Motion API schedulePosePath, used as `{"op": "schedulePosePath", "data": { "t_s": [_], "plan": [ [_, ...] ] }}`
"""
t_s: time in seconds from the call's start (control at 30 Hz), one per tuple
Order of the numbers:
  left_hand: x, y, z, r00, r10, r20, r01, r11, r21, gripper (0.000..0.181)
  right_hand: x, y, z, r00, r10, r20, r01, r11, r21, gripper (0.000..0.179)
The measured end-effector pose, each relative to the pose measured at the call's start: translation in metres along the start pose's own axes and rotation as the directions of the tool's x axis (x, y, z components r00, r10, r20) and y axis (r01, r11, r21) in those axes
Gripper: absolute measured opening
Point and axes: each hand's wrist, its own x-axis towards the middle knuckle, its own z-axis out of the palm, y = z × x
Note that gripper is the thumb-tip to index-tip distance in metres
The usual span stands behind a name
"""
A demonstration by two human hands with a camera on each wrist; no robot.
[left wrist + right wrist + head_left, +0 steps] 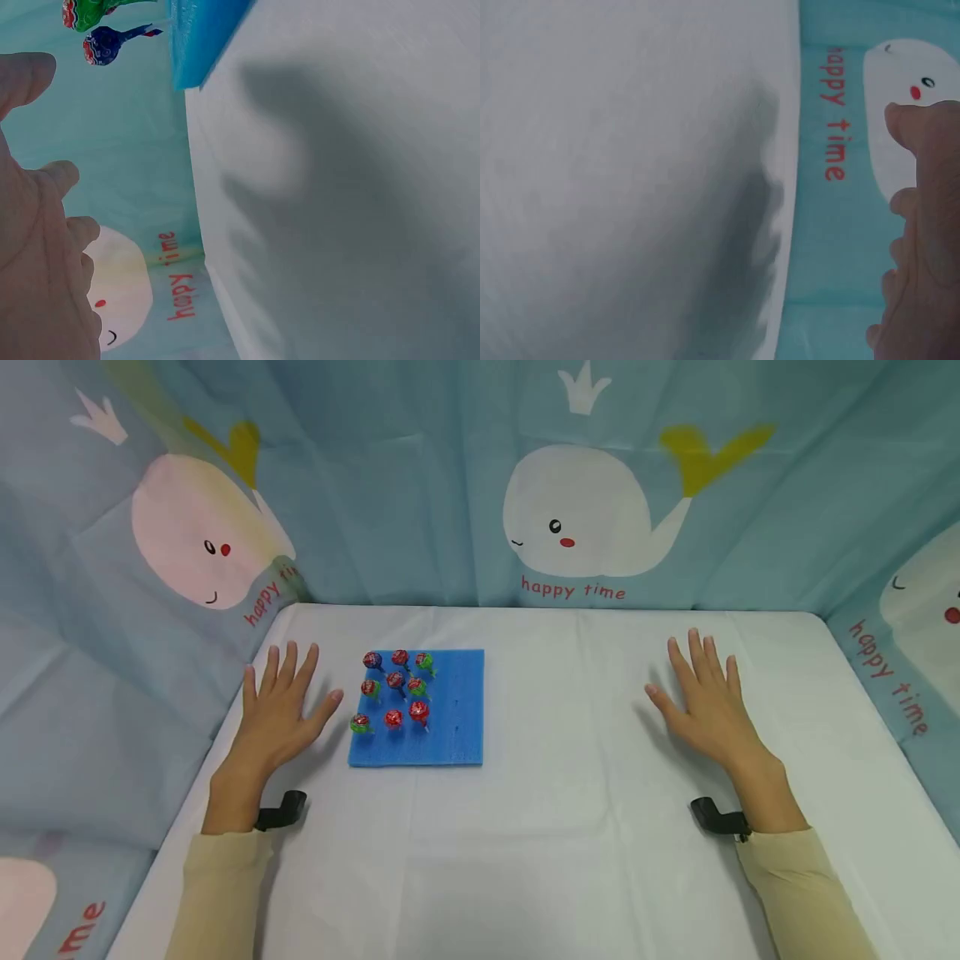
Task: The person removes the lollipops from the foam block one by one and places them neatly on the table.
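Note:
My left hand (277, 718) hovers over the left side of the table with its fingers spread, holding nothing. Just right of it lies a blue foam board (457, 710) with several wrapped lollipops (395, 680) stuck upright in its left part, in rows. Their wrappers are red, green and dark blue. A dark blue lollipop (103, 45) and the board's edge (195, 45) show near the thumb in the left wrist view. On the table's right side my right hand (708, 714) is spread and holds nothing, well apart from the board. Only its shadow falls on the cloth below.
A white cloth (540, 860) covers the table. Blue curtains (420, 485) printed with whales hang behind it and at both sides. Each wrist wears a black camera mount, one on the left (283, 810) and one on the right (716, 817).

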Motion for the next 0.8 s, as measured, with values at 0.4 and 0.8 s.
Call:
{"op": "schedulePosePath", "data": {
  "t_s": [0.4,0.8],
  "plan": [
    [-0.005,0.003,-0.004,0.997,0.048,-0.059,-0.050,0.998,-0.039,0.086,0.013,-0.028,-0.002,0.993,-0.118,-0.016,0.119,0.992,0.032,0.083],
    [-0.003,0.018,-0.010,0.999,0.036,-0.009,-0.037,0.990,-0.134,0.096,0.034,-0.075,0.010,0.964,-0.265,-0.026,0.266,0.961,0.080,0.077]
  ]
}}
